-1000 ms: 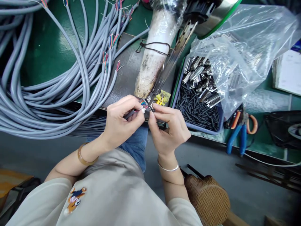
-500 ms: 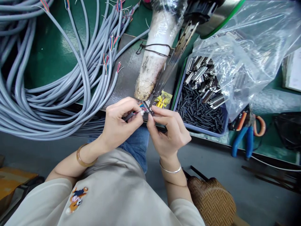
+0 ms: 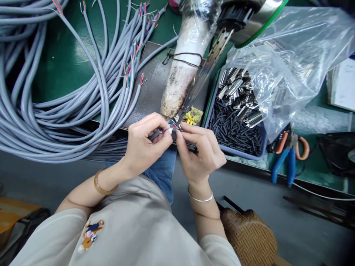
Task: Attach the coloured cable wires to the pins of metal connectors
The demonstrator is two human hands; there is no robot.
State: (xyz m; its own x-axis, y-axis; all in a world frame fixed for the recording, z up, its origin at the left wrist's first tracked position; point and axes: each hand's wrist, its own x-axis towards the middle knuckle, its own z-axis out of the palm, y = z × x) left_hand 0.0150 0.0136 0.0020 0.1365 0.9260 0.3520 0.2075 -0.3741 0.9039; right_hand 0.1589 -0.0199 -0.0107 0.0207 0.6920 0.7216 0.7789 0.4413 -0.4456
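My left hand (image 3: 148, 142) is closed in a pinch on thin coloured wires (image 3: 166, 129) at the end of a dark grey cable (image 3: 155, 135). Close by on the right, my right hand (image 3: 201, 149) has thumb and index finger pinched at the edge of a small multi-pin connector (image 3: 175, 120), mostly hidden by the fingers. A small black piece (image 3: 173, 133) shows between the two thumbs; its kind is unclear. A soldering iron (image 3: 198, 83) slants down, its tip end close to the connector. Beside it hangs a scorched, plastic-wrapped white tube (image 3: 177, 79).
Many grey cables (image 3: 91, 99) with stripped ends lie on the left. A blue bin (image 3: 238, 153) on the right holds black tube pieces (image 3: 230, 129) and metal connectors (image 3: 235, 88), partly under a clear bag (image 3: 299, 62). Blue-handled pliers (image 3: 285, 162) lie by the table edge.
My left hand has moved slightly right, closer to my right hand. The small black piece shows more clearly between the thumbs. The view has shifted slightly.
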